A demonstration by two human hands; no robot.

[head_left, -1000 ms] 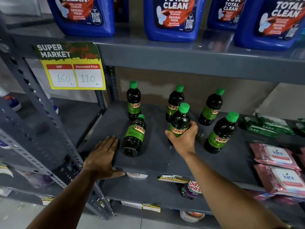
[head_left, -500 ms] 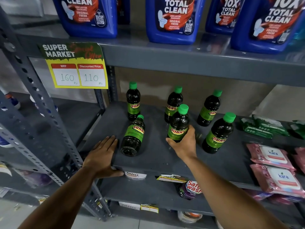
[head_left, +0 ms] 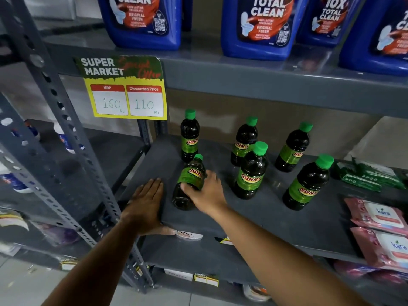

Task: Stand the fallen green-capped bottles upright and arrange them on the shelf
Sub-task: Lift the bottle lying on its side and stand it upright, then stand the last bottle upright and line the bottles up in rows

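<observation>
Several dark bottles with green caps and green SUNNY labels are on the grey middle shelf [head_left: 254, 219]. One bottle [head_left: 189, 180] lies on its side near the shelf's front left, cap pointing toward the back. My right hand [head_left: 205, 193] wraps around its middle from the right. Three bottles stand upright along the back, the leftmost [head_left: 189, 135] just behind the fallen one. Two more stand further forward: one at the centre [head_left: 251, 173], one to the right [head_left: 308, 184]. My left hand [head_left: 144, 206] lies flat, fingers spread, on the shelf's front left corner.
Blue TOTAL CLEAN jugs [head_left: 256, 25] fill the shelf above. A yellow price card [head_left: 124, 93] hangs from that shelf's edge. Pink wipe packs [head_left: 379, 219] and green packs [head_left: 366, 175] lie at the right. A perforated grey upright [head_left: 66, 129] runs at the left.
My right hand let go of the centre bottle, which now stands upright alone, and moved left to grasp the fallen bottle. My left hand stayed flat on the shelf corner.
</observation>
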